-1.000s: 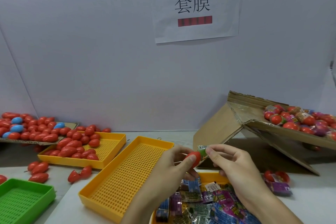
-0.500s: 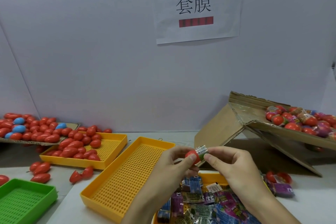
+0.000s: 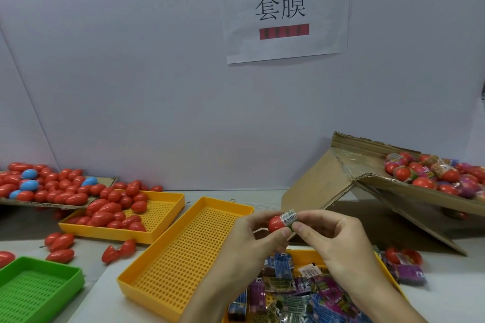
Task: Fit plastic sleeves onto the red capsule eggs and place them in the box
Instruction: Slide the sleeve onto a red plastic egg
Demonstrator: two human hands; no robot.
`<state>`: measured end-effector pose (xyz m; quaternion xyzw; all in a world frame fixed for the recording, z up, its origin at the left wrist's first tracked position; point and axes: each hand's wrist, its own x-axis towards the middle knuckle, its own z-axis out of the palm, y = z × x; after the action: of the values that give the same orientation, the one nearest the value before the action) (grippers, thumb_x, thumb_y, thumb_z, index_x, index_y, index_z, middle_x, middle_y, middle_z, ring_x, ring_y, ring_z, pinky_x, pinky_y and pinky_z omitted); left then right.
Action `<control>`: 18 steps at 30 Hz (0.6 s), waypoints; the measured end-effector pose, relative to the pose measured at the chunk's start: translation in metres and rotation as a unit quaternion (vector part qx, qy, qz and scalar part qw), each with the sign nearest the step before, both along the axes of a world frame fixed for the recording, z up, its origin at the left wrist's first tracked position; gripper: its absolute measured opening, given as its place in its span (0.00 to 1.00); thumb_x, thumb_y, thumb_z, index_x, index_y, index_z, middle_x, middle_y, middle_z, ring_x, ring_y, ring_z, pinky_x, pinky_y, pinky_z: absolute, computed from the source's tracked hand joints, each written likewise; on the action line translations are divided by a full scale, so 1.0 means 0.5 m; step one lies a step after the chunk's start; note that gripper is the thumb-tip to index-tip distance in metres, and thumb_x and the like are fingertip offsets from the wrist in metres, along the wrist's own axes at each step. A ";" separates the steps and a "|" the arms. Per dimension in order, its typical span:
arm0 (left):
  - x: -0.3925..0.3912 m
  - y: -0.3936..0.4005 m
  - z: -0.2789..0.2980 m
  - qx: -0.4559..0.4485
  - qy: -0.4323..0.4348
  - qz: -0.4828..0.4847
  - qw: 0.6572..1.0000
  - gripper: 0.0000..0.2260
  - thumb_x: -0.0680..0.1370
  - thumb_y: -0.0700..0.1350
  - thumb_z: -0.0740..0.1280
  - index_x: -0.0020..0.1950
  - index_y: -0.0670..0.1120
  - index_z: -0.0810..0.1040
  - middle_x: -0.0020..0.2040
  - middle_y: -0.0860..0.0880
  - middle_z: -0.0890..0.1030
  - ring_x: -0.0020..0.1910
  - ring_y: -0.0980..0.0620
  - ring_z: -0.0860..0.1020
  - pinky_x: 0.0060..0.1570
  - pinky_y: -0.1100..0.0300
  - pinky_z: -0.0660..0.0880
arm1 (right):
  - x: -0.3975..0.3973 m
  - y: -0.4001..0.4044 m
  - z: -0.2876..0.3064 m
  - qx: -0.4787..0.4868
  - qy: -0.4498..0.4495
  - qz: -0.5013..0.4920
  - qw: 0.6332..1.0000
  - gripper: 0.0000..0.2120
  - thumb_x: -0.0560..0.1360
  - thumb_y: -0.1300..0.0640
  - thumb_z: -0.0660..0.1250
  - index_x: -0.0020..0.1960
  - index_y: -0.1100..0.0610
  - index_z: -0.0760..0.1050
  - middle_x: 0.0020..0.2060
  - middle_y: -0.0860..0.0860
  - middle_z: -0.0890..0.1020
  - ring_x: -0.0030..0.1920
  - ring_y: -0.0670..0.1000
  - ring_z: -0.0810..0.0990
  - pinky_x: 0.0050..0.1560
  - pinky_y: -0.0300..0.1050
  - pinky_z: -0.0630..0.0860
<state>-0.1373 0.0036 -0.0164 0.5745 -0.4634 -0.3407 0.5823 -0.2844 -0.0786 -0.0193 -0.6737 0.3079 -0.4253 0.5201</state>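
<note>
Our left hand (image 3: 252,241) pinches a red capsule egg (image 3: 276,224) while our right hand (image 3: 330,241) pinches the printed plastic sleeve (image 3: 288,217) partly over the egg's right end (barcode facing up). Both are held above the surface (image 3: 446,296), between an empty yellow perforated tray (image 3: 183,257) and the tilted cardboard box (image 3: 367,181) of sleeved eggs (image 3: 430,173).

Three yellow trays (image 3: 168,198), one green tray (image 3: 39,286), four blue eggs (image 3: 29,173).
</note>
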 end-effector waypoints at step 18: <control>-0.006 -0.006 -0.003 0.006 -0.119 0.009 0.993 0.14 0.74 0.43 0.75 0.53 0.59 0.79 0.45 0.48 0.83 0.37 0.56 0.81 0.45 0.61 0.80 | 0.005 0.007 0.005 0.115 -0.060 0.045 0.991 0.10 0.64 0.47 0.72 0.43 0.49 0.86 0.38 0.51 0.86 0.31 0.39 0.80 0.35 0.36 0.72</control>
<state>-0.1405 0.0005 -0.0177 0.6190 -0.5217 -0.2674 0.5226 -0.2818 -0.0752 -0.0166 -0.5957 0.2926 -0.4027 0.6304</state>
